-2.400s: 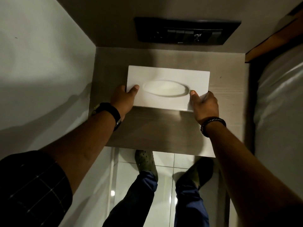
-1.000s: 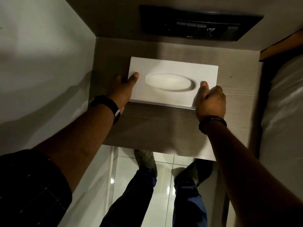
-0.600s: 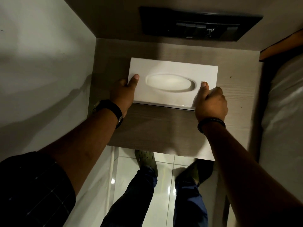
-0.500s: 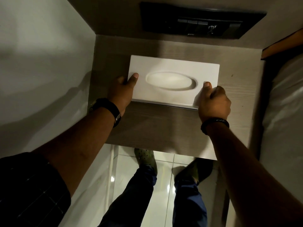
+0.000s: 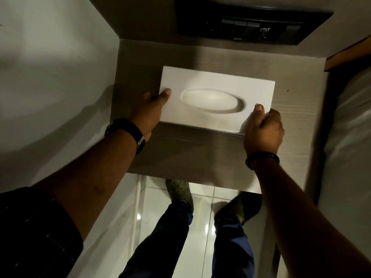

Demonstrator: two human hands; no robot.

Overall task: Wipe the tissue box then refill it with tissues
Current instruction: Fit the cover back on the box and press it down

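A white rectangular tissue box (image 5: 216, 83) with an oval opening (image 5: 212, 100) in its top lies on a wooden bedside table (image 5: 200, 155). No tissue sticks out of the opening. My left hand (image 5: 147, 113) grips the box's near left corner, thumb on top. At the near right corner my right hand (image 5: 263, 127) holds it the same way, thumb on the lid and fingers curled at the side. No cloth is in view.
A white wall (image 5: 50, 77) closes the left side. A black switch panel (image 5: 251, 27) is on the back wall above the table. A bed with white sheets (image 5: 349, 147) lies to the right. My legs and green shoes (image 5: 178, 193) stand on a tiled floor below.
The box has been slid a little farther back on the table, both hands staying on its near corners. Over the last half second hardly anything moves.
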